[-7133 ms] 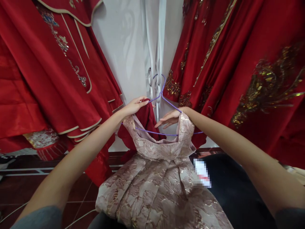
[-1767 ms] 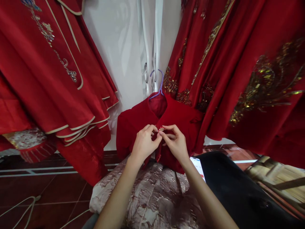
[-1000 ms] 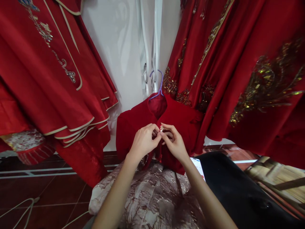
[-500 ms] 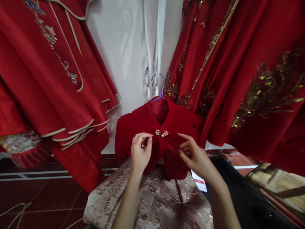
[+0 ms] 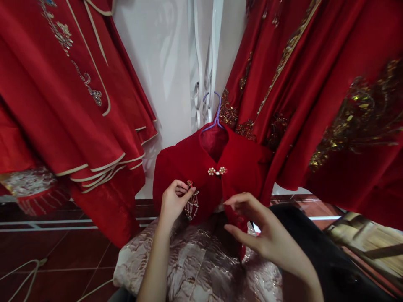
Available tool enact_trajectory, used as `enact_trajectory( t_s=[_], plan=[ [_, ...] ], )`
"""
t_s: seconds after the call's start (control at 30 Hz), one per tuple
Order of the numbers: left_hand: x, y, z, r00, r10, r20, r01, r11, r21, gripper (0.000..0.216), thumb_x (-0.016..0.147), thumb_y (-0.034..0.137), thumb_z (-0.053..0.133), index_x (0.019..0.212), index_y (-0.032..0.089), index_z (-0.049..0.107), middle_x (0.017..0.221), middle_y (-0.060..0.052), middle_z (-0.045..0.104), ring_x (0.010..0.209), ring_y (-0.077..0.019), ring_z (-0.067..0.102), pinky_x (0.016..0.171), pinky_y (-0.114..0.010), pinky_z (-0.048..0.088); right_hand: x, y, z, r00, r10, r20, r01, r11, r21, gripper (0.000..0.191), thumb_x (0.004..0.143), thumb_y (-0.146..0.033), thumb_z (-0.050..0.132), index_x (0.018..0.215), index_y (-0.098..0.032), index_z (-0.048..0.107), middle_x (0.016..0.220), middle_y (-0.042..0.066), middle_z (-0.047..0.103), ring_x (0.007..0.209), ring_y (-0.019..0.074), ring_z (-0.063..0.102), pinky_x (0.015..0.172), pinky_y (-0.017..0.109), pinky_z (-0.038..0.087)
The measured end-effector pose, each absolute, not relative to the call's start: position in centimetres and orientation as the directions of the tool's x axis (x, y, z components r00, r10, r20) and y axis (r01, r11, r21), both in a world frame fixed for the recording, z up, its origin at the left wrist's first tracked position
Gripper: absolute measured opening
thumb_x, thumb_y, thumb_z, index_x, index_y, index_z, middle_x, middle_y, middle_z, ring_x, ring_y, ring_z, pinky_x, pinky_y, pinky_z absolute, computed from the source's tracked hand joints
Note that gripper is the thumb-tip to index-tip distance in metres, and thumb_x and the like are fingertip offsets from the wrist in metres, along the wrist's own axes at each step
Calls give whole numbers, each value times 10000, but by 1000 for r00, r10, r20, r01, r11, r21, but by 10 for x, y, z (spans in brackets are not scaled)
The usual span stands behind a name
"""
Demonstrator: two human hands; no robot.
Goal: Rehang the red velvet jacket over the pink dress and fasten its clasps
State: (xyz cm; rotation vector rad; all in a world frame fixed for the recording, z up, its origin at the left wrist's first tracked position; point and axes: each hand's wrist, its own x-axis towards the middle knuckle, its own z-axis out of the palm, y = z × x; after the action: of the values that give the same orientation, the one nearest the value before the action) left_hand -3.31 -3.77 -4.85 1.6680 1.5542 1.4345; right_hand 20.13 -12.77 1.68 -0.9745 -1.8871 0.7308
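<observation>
A small red velvet cape (image 5: 185, 161) hangs on a purple wire hanger (image 5: 214, 114) over a pink brocade dress (image 5: 195, 260). A pearl clasp (image 5: 217, 171) joins the cape's two front edges below the neck. My left hand (image 5: 173, 200) pinches a red beaded tassel ornament (image 5: 190, 202) on the cape's left front. My right hand (image 5: 261, 230) hovers by the cape's lower right edge, fingers apart and curled, holding nothing.
Long red embroidered gowns hang at the left (image 5: 63, 105) and right (image 5: 315, 105). A white panelled wall (image 5: 170, 63) is behind. Dark red floor tiles (image 5: 63, 251) and a white cord (image 5: 22, 277) lie lower left. A black surface (image 5: 333, 268) sits lower right.
Both hands have left the pearl clasp, which now sits fastened. My left hand dropped to the tassel ornament and my right hand moved down and right, opening.
</observation>
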Motion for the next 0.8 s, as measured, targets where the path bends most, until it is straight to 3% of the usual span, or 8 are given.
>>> enact_trajectory(
  t_s=[0.13,0.3,0.57,0.8],
  plan=[
    [-18,-38,-54,-199,887,417,538,-257,803,257,742,374,693,767,195,509,715,19,620,647,-123,614,633,-233,482,177,-107,0,-390,790,473,295,593,-749,197,872,-239,603,1061,-291,592,1024,19,605,947,177,590,857,338,496],
    [-14,-34,-62,-264,844,467,574,-251,779,214,798,375,629,800,200,506,752,12,626,638,-121,619,626,-240,491,165,-85,-22,-365,800,476,296,584,-756,223,872,-177,578,1079,-257,593,1021,32,580,915,162,575,844,328,489],
    [-20,-32,-57,-230,901,367,198,-325,924,241,746,374,691,816,177,571,763,-26,678,699,-134,660,671,-240,528,155,-69,-43,-334,813,476,167,548,-819,283,856,-210,588,1134,-257,570,1091,47,543,934,153,592,797,299,546],
    [-20,-31,-54,-238,944,228,-56,-248,967,323,668,426,752,803,141,684,781,-55,731,700,-174,694,721,-319,586,126,-29,-53,-180,823,538,332,566,-754,344,795,-160,612,1129,-221,561,950,43,547,835,163,579,643,272,516]
  ],
)
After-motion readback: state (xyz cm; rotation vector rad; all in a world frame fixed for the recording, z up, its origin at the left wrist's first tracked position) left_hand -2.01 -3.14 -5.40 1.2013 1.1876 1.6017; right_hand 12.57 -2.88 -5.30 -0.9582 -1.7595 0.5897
